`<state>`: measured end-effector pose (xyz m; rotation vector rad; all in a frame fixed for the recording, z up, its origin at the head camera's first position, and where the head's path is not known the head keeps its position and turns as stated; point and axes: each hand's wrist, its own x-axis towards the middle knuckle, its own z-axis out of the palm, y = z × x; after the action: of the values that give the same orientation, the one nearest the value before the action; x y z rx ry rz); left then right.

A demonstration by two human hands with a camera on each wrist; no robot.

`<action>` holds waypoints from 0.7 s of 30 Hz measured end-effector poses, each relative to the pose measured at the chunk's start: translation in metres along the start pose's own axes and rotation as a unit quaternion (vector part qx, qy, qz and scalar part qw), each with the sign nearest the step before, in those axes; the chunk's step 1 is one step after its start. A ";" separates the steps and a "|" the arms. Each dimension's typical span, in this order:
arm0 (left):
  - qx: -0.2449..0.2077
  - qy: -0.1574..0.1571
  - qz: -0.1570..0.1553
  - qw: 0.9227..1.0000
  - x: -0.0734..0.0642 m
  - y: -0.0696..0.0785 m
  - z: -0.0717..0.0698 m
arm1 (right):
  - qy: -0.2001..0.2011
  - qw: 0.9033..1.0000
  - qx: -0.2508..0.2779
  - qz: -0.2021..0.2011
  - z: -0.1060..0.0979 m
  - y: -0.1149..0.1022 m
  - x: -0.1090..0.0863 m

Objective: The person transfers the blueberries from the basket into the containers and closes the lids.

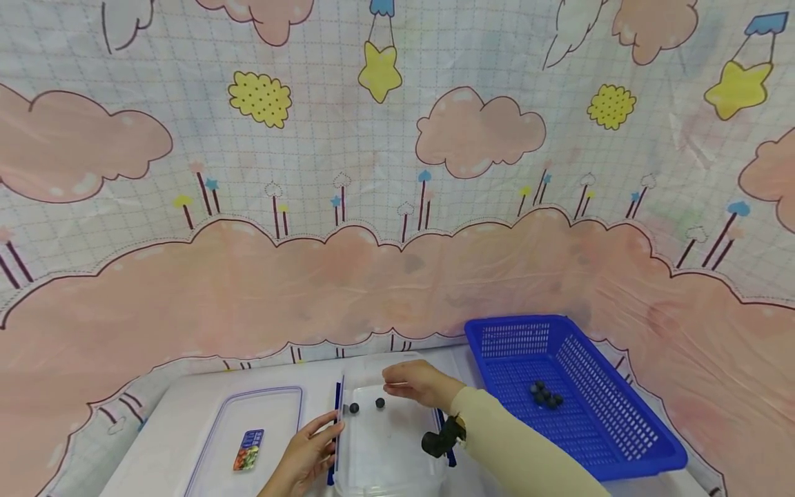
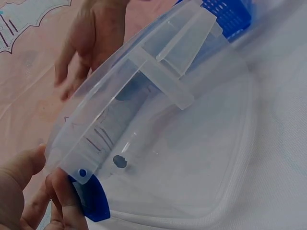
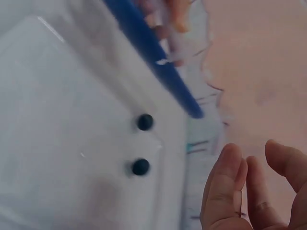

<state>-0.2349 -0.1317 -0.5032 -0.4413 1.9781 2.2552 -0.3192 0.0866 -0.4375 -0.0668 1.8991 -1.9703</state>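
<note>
Two dark round blueberries (image 1: 380, 402) lie near the far end of a clear plastic box (image 1: 391, 455) with blue side latches. In the left wrist view, one dark berry (image 2: 120, 161) shows through the box wall. At the box's left side my left hand (image 1: 308, 449) holds the rim by a blue latch (image 2: 91, 199), thumb on one side and fingers on the other. My right hand (image 1: 422, 384) hovers over the far right part of the box. Its fingers (image 3: 223, 187) are loosely bent, apart from the thumb, with nothing between them.
A blue plastic basket (image 1: 627, 386) stands on the right, with several dark berries (image 1: 546, 395) clustered on its floor. On the left a clear lid (image 1: 214, 442) with a colourful label (image 1: 248, 450) lies on the white table (image 1: 168, 407). A patterned cloth (image 1: 373, 290) hangs behind.
</note>
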 end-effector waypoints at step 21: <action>0.004 0.004 -0.006 1.000 0.000 -0.002 0.001 | 0.100 0.989 -0.107 -0.025 -0.212 -0.049 -0.067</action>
<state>-0.2349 -0.1304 -0.5049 -0.4594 1.9823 2.2418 -0.3351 0.3090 -0.3896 0.0261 2.2539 -1.8566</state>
